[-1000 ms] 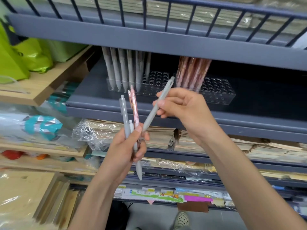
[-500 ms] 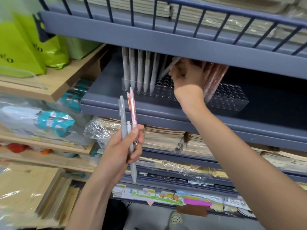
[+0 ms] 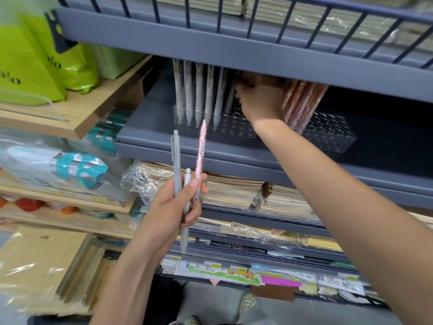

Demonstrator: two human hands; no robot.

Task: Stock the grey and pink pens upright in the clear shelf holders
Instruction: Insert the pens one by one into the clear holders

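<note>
We find the left hand (image 3: 173,207) low in view, its thumb and fingers (image 3: 192,184) pinching three pens: a grey pen (image 3: 176,160), a paler pen (image 3: 185,231) and a pink pen (image 3: 201,151), all pointing toward 12 o'clock.

The right hand (image 3: 260,102) is under the shelf lip, fingers curled in shadow against a tilted grey pen (image 3: 230,97). We cannot tell whether they grip it.

At its 9 o'clock, stocked grey pens (image 3: 199,95) stand upright in the left clear holder (image 3: 234,132). At its 3 o'clock, stocked pink pens (image 3: 302,99) lean in the right clear holder (image 3: 328,137).
</note>
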